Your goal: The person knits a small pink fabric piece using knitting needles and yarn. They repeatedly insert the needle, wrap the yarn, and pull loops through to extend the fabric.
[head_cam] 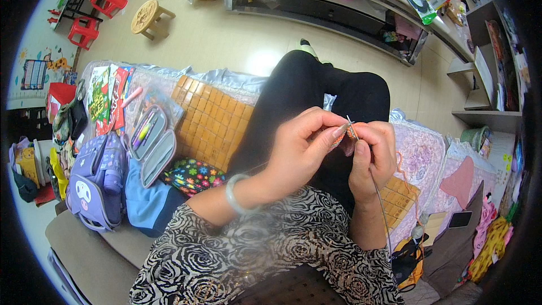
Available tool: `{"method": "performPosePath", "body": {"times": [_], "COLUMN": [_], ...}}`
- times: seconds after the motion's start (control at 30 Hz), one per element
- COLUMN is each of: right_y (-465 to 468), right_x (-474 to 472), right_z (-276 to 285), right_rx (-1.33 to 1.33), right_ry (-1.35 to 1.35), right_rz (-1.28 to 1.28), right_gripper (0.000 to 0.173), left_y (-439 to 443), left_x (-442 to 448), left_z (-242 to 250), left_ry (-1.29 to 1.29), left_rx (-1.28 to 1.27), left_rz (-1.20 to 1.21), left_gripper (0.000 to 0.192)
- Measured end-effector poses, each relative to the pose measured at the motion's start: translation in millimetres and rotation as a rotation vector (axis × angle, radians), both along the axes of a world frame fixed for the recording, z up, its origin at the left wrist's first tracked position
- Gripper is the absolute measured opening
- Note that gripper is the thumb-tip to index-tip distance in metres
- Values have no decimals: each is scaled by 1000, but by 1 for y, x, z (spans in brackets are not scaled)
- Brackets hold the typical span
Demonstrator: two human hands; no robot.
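Note:
Both hands meet above the lap. My left hand (311,146) pinches a small piece of orange and grey knitting (337,140) between thumb and fingers. My right hand (372,152) grips a thin knitting needle (349,120) close beside it, and the two needle tips cross between the hands. From the right hand a thin dark cable (381,203) hangs down past the forearm. Orange yarn (407,184) runs from the right hand over the seat cover towards a small grey ball (417,232). The fingers hide much of the knitting.
At left on the seat are a bamboo tile mat (211,118), an open pencil case (156,144), snack packets (114,97) and a purple backpack (95,182). A phone (460,219) lies at right. Beyond the knees stand a low cabinet (330,12) and a wooden stool (146,16).

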State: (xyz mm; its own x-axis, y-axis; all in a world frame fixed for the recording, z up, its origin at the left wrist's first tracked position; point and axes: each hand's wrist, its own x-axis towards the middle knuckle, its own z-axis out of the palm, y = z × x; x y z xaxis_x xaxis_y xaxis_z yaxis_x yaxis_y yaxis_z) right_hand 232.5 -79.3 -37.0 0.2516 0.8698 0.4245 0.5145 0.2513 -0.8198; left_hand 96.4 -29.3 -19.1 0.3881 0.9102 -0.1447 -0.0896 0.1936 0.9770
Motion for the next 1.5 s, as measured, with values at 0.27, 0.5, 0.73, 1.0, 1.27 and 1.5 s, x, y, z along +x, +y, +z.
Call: {"method": "performPosePath", "body": {"times": [0.27, 0.5, 0.73, 1.0, 1.27, 1.5], "right_y": [18, 5, -5, -2, 5, 14], "right_x": [11, 17, 7, 11, 12, 17], "right_z": [2, 3, -3, 4, 3, 16], "right_rx": [-45, 151, 148, 32, 56, 46], "right_ry": [-26, -119, -58, 211, 277, 324], "right_rz": [172, 16, -2, 187, 43, 151], "right_gripper": [43, 22, 17, 16, 15, 15], "left_y": [-2, 6, 8, 16, 25, 39], "left_x": [0, -7, -4, -13, -9, -3], "left_z": [9, 6, -2, 18, 25, 43], "left_ry": [-85, -84, -2, -205, -144, -118], "left_rx": [-176, -156, 71, -398, -260, -385], "left_rz": [-192, -129, -69, -286, -273, -219], "left_gripper": [10, 12, 12, 12, 15, 19]}}
